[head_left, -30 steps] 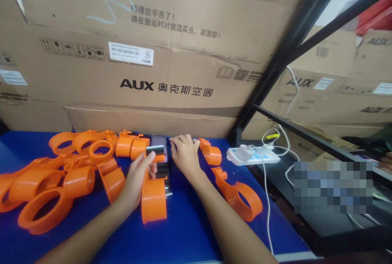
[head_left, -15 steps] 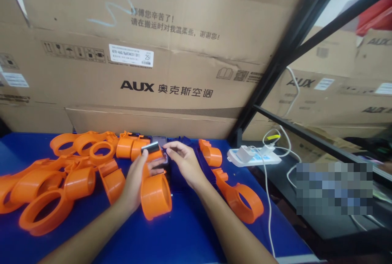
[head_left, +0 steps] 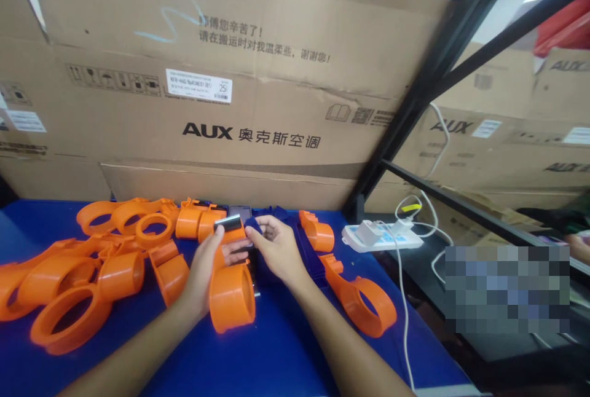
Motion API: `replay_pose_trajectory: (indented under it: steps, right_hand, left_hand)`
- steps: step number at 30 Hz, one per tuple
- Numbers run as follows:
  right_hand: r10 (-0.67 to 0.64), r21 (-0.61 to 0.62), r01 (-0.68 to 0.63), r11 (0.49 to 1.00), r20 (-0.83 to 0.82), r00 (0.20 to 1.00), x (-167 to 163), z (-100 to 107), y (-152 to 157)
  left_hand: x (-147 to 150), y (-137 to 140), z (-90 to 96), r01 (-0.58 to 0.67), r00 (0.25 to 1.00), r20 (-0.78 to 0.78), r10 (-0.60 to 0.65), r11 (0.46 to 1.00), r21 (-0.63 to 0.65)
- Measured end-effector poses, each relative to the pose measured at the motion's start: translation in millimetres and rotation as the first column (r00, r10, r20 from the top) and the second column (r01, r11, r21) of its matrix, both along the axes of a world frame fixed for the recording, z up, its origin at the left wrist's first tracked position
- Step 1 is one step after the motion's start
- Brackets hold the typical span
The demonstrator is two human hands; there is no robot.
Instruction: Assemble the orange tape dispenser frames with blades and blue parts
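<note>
My left hand (head_left: 207, 262) is closed around an orange plastic tape dispenser (head_left: 232, 298), its wide ring hanging below the fingers. A black strip with a pale edge (head_left: 228, 222) shows at the dispenser's upper end, by my left thumb. My right hand (head_left: 279, 249) pinches a small dark blue piece (head_left: 252, 225) between thumb and fingertips, close to that end. What the piece is made of is not clear. More dark blue material (head_left: 271, 271) lies under my right hand, partly hidden.
Several orange dispensers (head_left: 120, 275) lie on the left of the blue tabletop (head_left: 276, 354). Another dispenser (head_left: 369, 305) lies on the right, near a white power strip (head_left: 385, 235) with cables. A large cardboard box (head_left: 253, 169) stands behind, and a black metal frame (head_left: 405, 120) rises at right.
My right hand now pinches a dark blue piece beside the held dispenser; half a second ago no such piece showed at its fingertips. My left hand has hardly moved.
</note>
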State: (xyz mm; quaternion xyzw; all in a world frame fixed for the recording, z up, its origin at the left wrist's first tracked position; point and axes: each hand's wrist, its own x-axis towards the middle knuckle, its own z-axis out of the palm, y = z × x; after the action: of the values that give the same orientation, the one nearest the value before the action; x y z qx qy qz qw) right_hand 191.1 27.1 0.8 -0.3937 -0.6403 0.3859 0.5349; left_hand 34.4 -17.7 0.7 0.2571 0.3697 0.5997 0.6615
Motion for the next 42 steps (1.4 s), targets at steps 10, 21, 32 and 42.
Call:
replay_pose_trajectory:
  steps: [10, 21, 32, 42]
  right_hand:
    - [0.007, 0.066, -0.006, 0.998, -0.02, 1.0, -0.3, 6.4, -4.8]
    - [-0.211, 0.259, 0.165, 0.952, 0.159, 0.965, 2.3, 14.0, -12.2]
    - [-0.189, 0.273, 0.135, 0.953, 0.183, 0.965, -3.1, 7.0, -19.4]
    - [-0.029, 0.349, -0.029, 0.937, 0.16, 0.987, -3.3, 9.0, -22.3]
  left_hand:
    - [4.2, 1.5, -3.9, -0.033, 0.997, -0.071, 0.038, 0.997, 0.07]
    - [3.7, -0.7, -6.0, -0.047, 0.996, -0.077, 0.052, 0.997, 0.058]
    - [-3.5, 2.6, -7.9, 0.025, 0.994, -0.111, -0.01, 0.991, 0.135]
    - [-8.0, 3.7, 3.3, 0.044, 0.988, -0.152, -0.021, 0.989, 0.144]
